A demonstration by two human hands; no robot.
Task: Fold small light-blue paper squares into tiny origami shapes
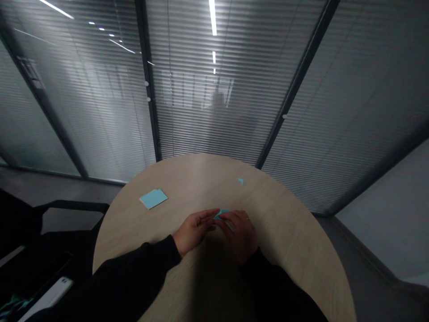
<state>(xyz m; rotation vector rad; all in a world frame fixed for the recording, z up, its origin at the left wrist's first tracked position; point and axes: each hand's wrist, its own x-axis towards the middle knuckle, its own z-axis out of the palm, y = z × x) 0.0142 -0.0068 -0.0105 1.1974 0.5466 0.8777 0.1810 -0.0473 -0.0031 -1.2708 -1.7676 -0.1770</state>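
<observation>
A small folded piece of blue paper [221, 214] is held between my two hands, just above the near middle of the round table. My left hand [193, 229] pinches it from the left with thumb and fingers. From the right, my right hand [240, 231] grips it, its fingers bent over the paper and hiding part of it. Left of my hands lies a stack of blue paper sheets [154, 198]. Beyond my right hand rests a small folded blue paper piece [240, 181].
The round wooden table [295, 241] has its curved far edge close to a glass wall with blinds [208, 129]. A black chair [73, 205] stands at the left, with a white phone-like object [50, 297] on it.
</observation>
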